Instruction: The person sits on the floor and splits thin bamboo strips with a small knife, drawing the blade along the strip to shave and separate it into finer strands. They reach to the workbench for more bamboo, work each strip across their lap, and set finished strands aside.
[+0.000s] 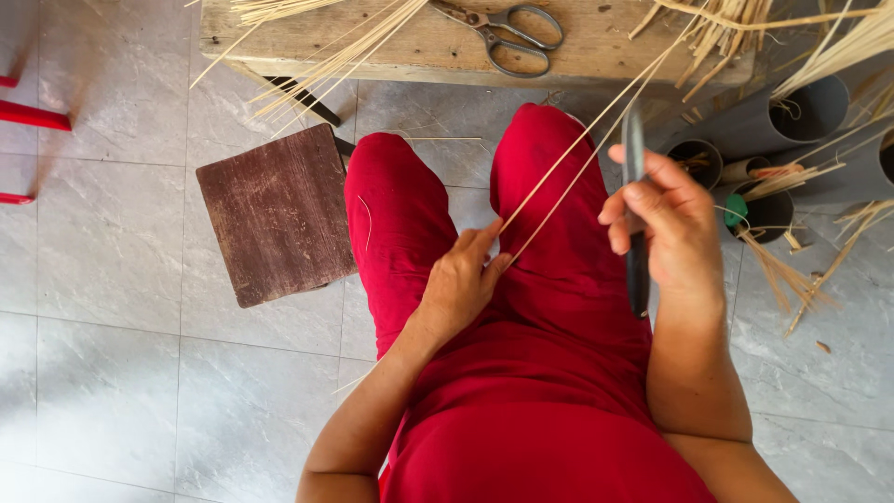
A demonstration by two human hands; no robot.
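From the head view, looking down over my red-clad lap: my left hand [461,279] has its grip pinched shut on the near ends of two thin pale strips [577,154]. Their long axis runs up and to the right from that pinch, slanting away over my knee toward the wooden worktop [596,47]. My right hand [666,219] is curled closed around a dark knife [635,200], held upright just to the right of the strips, blade near them; I cannot tell whether it touches. The left hand is on the strips; the right stands beside them. Scissors [507,33] lie on the worktop, well apart.
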